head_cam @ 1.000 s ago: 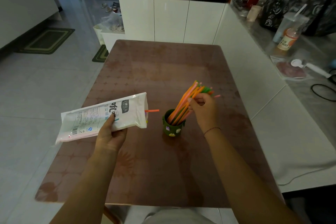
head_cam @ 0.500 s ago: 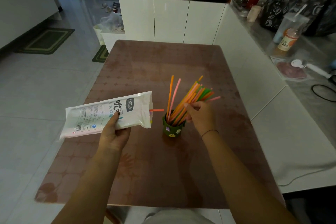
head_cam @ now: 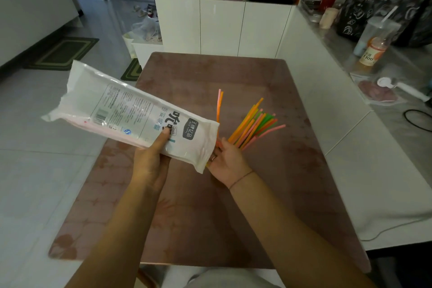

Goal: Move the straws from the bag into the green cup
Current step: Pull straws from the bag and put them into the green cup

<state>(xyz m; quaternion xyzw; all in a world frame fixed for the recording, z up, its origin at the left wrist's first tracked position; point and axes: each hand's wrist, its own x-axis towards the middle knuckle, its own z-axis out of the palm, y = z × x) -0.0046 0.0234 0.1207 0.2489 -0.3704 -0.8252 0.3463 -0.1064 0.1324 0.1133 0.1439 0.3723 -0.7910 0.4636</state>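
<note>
Left hand (head_cam: 149, 166): clamped round the white straw bag (head_cam: 131, 116), thumb pressed on its printed face, holding it above the table, tilted with the mouth end lower and toward the right.
Right hand (head_cam: 228, 161): fingers spread at the bag's mouth, partly tucked behind it; whether it pinches anything I cannot tell.
Straws (head_cam: 253, 127): orange, pink and green, fanning up and rightward from just past the right hand; two more stand upright behind the bag's edge.
Green cup: hidden behind bag and hand.
Table (head_cam: 292, 182): brown, glossy, beneath both arms.
</note>
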